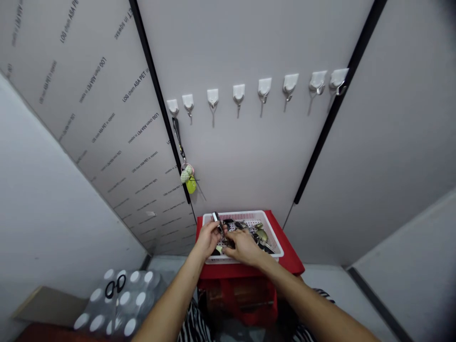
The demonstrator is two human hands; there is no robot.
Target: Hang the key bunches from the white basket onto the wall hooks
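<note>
A white plastic basket (274,237) holds a jumble of keys and keychains (261,234). My left hand (209,238) is over the basket's left side, its fingers pinched on a keychain (216,217) with a black and silver upper part that sticks up above them. Close beside it, my right hand (244,245) reaches into the basket with curled fingers at the lower end of that bunch. What its fingertips grip is too small to make out.
The basket stands on a red-covered stool (290,263). Several white hooks (238,92) run along the grey panel ahead. From the leftmost hook hangs a keychain with green charms (188,178). Black-handled scissors (116,286) lie on wrapped bottles (124,298) at lower left.
</note>
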